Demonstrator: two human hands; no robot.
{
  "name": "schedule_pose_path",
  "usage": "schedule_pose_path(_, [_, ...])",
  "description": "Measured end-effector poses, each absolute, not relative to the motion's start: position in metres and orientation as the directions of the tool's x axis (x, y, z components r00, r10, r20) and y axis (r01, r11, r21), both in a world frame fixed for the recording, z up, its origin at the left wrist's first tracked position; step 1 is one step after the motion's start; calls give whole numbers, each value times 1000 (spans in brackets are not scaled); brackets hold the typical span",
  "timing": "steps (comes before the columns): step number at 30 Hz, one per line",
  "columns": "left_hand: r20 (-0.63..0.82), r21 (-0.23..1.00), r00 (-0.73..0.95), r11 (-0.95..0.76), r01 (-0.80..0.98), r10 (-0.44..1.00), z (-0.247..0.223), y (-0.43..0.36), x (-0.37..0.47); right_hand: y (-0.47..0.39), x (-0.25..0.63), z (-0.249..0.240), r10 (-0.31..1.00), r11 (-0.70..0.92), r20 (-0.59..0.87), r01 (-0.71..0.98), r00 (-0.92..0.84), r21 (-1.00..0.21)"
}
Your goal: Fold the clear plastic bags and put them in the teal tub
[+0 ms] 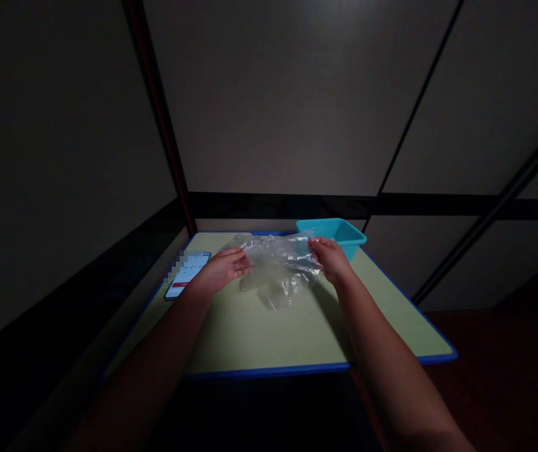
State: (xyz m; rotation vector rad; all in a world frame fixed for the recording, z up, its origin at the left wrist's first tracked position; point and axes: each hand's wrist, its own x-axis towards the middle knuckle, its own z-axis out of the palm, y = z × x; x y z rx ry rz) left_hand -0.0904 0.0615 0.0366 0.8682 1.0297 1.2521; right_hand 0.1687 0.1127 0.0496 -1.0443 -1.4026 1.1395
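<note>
A crumpled clear plastic bag (280, 267) stretches between my two hands above the table. My left hand (224, 269) grips its left edge, with the fingers bent around the film and the thumb underneath. At the other end, my right hand (329, 256) pinches the bag's upper right corner between thumb and fingers. The lower part of the film hangs in loose folds close to the tabletop. I cannot tell whether it is one bag or several layered together.
The pale yellow table (259, 345) has a blue rim. Behind my right hand stands a turquoise plastic basin (353, 242). A phone (188, 276) with a lit screen lies at the left edge. Dark panelled walls (278, 113) rise close behind and to the left.
</note>
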Motion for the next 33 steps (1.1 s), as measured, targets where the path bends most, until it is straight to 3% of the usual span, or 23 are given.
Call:
schedule_pose_path(2, [-120, 981, -28, 115, -155, 992, 32, 63, -90, 113, 169, 47, 980, 196, 174, 306, -98, -932])
schedule_pose_path(5, [70, 954, -161, -19, 299, 985, 25, 65, -87, 111, 167, 46, 974, 209, 204, 732, -97, -648])
schedule_pose_path(7, [263, 841, -209, -118, 529, 942, 24, 63, -83, 108, 165, 47, 972, 222, 182, 833, -149, -506])
schedule_pose_path(11, [528, 588, -25, -344, 732, 849, 33, 48, -66, 103, 162, 50, 969, 247, 119, 850, -216, -466])
schedule_pose_path(14, [536, 454, 219, -497, 740, 815, 42, 31, -48, 102, 163, 48, 966, 259, 124, 892, -229, -370])
schedule_pose_path(17, [352, 440, 552, -654, 616, 756, 41, 18, -33, 103, 163, 44, 962, 271, 107, 933, -253, -236])
schedule_pose_path(19, [268, 404, 644, -690, 600, 717, 37, 15, -28, 104, 163, 41, 967, 254, 59, 953, -247, -164])
schedule_pose_path(22, [241, 329, 646, -687, 648, 724, 32, 16, -27, 107, 164, 36, 972, 230, -18, 965, -235, -129])
schedule_pose_path(26, [321, 274, 596, -674, 686, 736, 32, 21, -32, 109, 168, 34, 963, 235, -108, 966, -246, -109])
schedule_pose_path(33, [449, 323, 461, -621, 714, 765, 30, 27, -35, 105, 184, 51, 921, 291, -244, 952, -304, -91])
